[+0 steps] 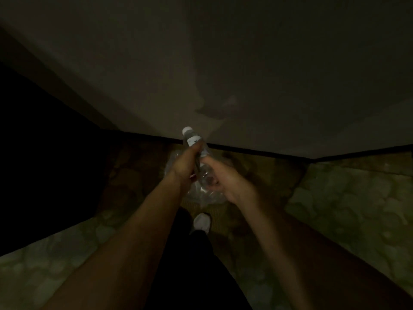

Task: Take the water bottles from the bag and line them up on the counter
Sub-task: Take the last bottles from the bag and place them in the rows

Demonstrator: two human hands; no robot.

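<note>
- The left hand [186,165] is wrapping around the middle of a clear water bottle [194,142], fingers closed on it — its white cap is pointing up and away from the person, toward the wall [245,63].
- The right hand [223,177] is sitting just beside the left and lower, gripping crinkled clear plastic that looks like the bag [201,193]; in this dim light I cannot tell whether its fingers are also touching the bottle's base.
- The bottle's long axis is running nearly upright, tilted slightly away, with its lower end down between the two hands at the bag's mouth.
- The bag is hanging below both hands, above the floor and a white shoe [202,222].
- No counter is clearly showing — the patterned surfaces at either side are too dark to name, so the bottle's way to it is unclear; judging by the grip, the left hand is the one placed to carry it.
</note>
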